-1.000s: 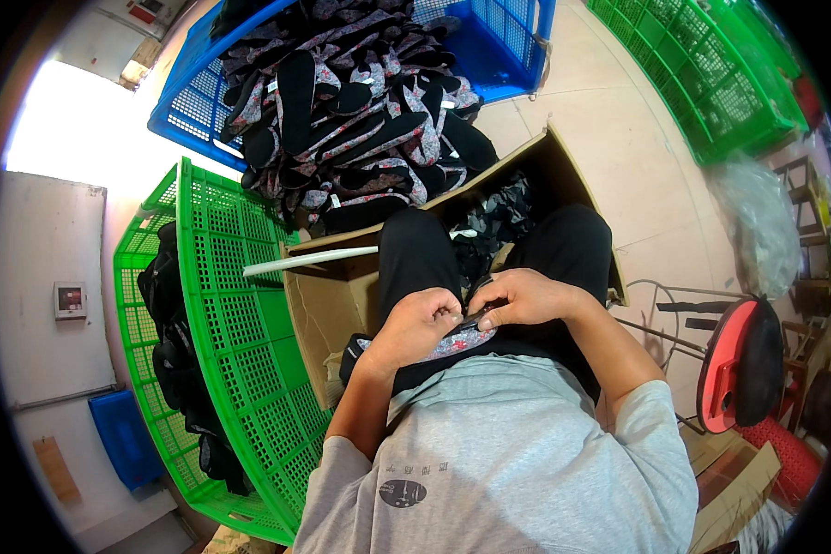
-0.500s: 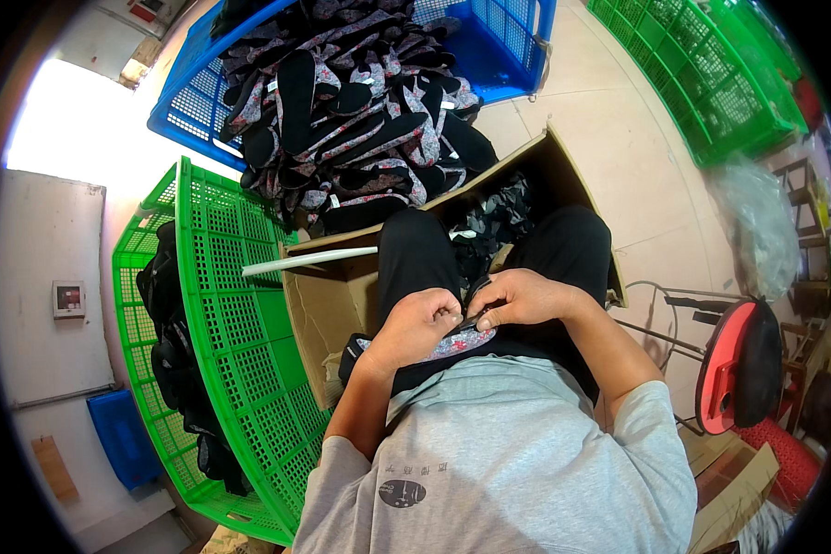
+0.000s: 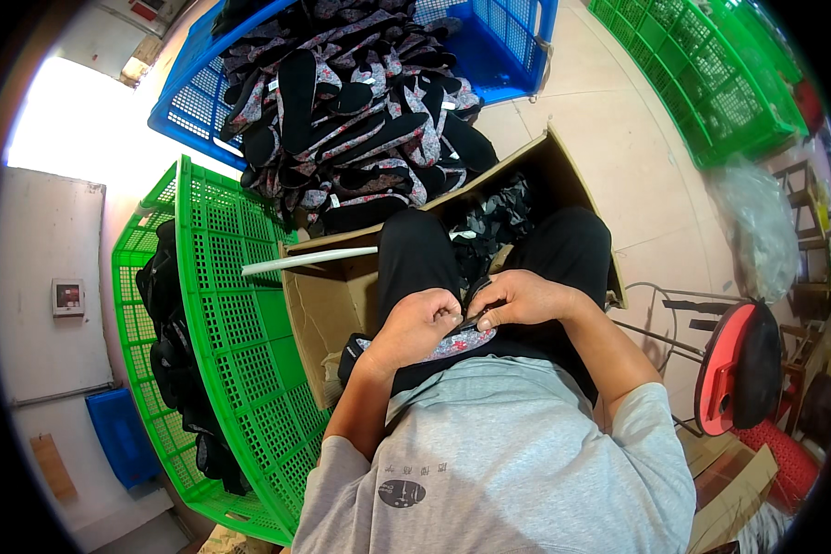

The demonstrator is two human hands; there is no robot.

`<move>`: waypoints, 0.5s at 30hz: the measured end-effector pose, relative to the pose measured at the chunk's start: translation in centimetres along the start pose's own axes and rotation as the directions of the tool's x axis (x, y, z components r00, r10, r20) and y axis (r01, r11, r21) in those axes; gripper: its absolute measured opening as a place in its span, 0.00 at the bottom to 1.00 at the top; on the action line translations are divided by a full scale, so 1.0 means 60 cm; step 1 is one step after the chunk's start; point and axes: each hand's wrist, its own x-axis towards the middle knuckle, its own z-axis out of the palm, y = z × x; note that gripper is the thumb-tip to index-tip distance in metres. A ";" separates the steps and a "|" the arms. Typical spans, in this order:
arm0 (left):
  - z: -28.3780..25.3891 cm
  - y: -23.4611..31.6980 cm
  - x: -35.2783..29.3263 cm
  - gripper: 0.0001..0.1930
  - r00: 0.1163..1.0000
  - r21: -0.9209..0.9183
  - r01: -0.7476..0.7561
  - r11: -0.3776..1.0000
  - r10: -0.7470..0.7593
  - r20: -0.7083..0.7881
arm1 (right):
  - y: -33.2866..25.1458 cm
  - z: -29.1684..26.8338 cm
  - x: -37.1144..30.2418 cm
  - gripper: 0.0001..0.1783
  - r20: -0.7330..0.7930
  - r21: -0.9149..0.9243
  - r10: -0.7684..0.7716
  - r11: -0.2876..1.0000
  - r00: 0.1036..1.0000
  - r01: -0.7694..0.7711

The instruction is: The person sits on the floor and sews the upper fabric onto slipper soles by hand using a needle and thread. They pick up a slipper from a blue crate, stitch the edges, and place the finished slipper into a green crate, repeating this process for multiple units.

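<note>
Across my lap lies a slipper with grey floral cloth and black parts, like those in the heap. My left hand is closed on it from the left, fingers curled in. From the right, my right hand pinches its black edge between thumb and fingers, close to the left fingertips. The hands and my lap hide much of the slipper, so I cannot make out what lies between the fingertips. Beyond my knees, a big heap of similar slippers spills from a blue crate.
A cardboard box with black scraps surrounds my knees, a white strip across its edge. At left stands a green crate holding black items. More green crates, a clear plastic bag and a red-and-black stool are at right.
</note>
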 end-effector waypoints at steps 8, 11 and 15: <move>-0.001 0.000 0.000 0.03 1.000 0.008 -0.019 1.000 0.019 -0.017 | 0.007 0.005 -0.001 0.16 -0.021 0.027 0.004 1.000 1.000 -0.003; 0.001 0.003 0.002 0.00 0.996 -0.012 0.027 1.000 -0.028 -0.089 | 0.014 0.010 -0.004 0.17 -0.044 0.015 -0.032 0.999 0.999 0.033; 0.009 0.006 0.008 0.02 0.959 -0.147 0.085 0.986 -0.121 -0.256 | 0.027 0.035 -0.024 0.29 -0.069 0.363 0.061 0.931 0.996 -0.032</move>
